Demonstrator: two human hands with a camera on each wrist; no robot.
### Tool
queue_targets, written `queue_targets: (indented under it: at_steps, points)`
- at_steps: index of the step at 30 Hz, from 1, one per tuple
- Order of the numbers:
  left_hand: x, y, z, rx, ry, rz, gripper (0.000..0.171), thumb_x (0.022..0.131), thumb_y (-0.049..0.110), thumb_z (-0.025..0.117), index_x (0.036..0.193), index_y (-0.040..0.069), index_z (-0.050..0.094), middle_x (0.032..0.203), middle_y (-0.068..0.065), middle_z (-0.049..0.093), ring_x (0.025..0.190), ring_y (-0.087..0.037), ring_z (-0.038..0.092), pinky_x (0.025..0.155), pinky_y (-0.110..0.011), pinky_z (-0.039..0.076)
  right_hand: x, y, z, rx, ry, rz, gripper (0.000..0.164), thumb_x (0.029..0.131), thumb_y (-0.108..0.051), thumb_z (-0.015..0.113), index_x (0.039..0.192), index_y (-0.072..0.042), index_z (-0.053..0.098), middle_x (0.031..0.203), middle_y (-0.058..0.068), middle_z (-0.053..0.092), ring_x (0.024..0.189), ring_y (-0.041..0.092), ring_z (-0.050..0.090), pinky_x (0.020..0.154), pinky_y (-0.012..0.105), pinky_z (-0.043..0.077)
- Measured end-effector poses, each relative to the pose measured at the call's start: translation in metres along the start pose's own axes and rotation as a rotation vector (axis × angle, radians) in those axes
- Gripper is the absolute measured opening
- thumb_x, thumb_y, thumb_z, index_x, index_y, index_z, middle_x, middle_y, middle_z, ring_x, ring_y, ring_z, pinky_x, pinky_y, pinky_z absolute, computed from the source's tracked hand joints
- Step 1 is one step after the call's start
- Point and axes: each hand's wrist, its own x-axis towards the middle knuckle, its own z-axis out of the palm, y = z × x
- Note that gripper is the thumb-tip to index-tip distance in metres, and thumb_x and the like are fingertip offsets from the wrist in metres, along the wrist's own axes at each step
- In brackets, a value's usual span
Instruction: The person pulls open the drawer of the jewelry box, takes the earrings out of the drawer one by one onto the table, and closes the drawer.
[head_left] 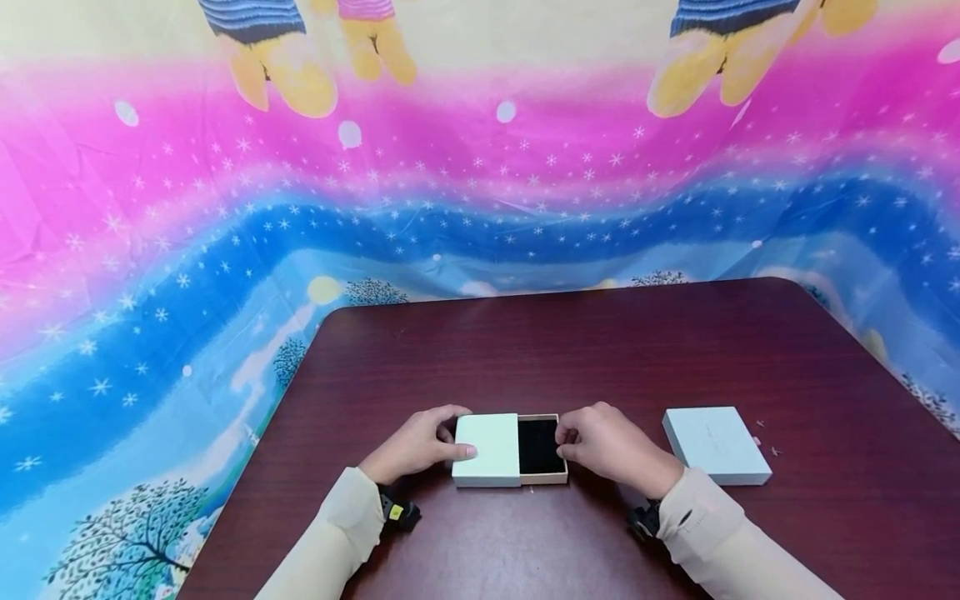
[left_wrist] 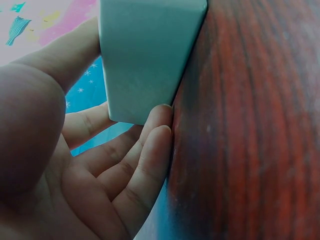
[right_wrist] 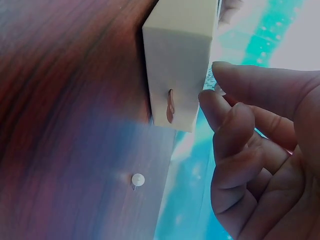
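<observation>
A white sliding box (head_left: 486, 450) lies on the table, its drawer (head_left: 543, 478) pulled partway out to the right and lined in black. My left hand (head_left: 416, 446) grips the sleeve at its left end, thumb on top and fingers along the side. Over the drawer's right end hovers my right hand (head_left: 611, 446), thumb and forefinger pinching a small pale piece (right_wrist: 219, 90), too small to name surely. A ribbon tab (right_wrist: 171, 106) shows on the drawer's end. Near that end, a pearl stud earring (right_wrist: 138, 179) lies on the table.
To the right is a second white box (head_left: 716, 446), closed, with tiny pieces (head_left: 776, 452) beside it. The dark red-brown table (head_left: 465, 358) has rounded far corners. Behind it hangs a colourful printed cloth (head_left: 480, 167).
</observation>
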Motion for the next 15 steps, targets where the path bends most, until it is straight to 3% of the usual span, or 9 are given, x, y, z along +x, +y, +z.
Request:
queue_targets:
  at_steps: [15]
  points:
    - [-0.0001, 0.0004, -0.0007, -0.016, -0.005, 0.006, 0.068, 0.080, 0.054, 0.075, 0.136, 0.020, 0.055, 0.086, 0.004, 0.062, 0.074, -0.014, 0.059, 0.061, -0.033, 0.050, -0.0051, 0.0051, -0.0017, -0.021, 0.016, 0.063, 0.017, 0.081, -0.017, 0.079, 0.073, -0.025, 0.068, 0.066, -0.021, 0.055, 0.059, -0.002, 0.049, 0.057, 0.025, 0.044]
